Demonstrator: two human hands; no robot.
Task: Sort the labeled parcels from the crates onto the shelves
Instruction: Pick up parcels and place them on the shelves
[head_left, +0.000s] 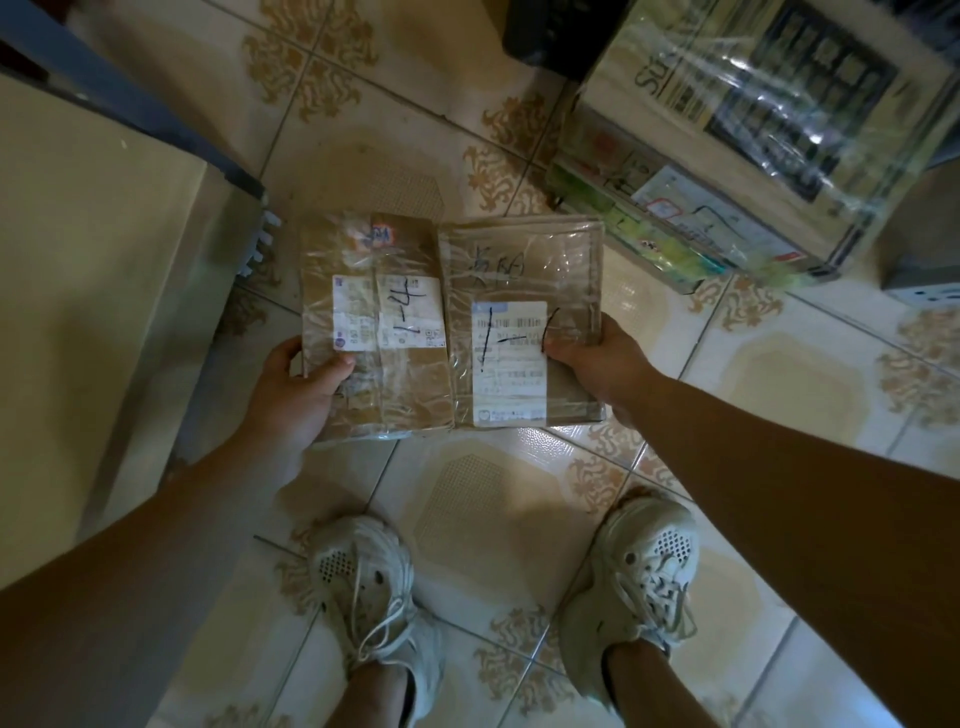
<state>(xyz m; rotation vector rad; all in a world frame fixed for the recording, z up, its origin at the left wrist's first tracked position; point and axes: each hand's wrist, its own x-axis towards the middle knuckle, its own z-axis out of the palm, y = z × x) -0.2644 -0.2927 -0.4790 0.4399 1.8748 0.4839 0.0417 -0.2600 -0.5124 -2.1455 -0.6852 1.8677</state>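
Above the person's shoes (374, 587), the left hand (298, 395) pinches, thumb on top, the near corner of a flat taped parcel marked 1-4 (374, 322), the right hand (597, 364) likewise gripping a second parcel (519, 322) touching it, both probably light, stiff, tape-slick, best held by edges.

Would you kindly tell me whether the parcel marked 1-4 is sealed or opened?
Sealed: clear tape wraps the parcel marked 1-4, covering its label, and no flap is lifted; the left hand holds it face up.
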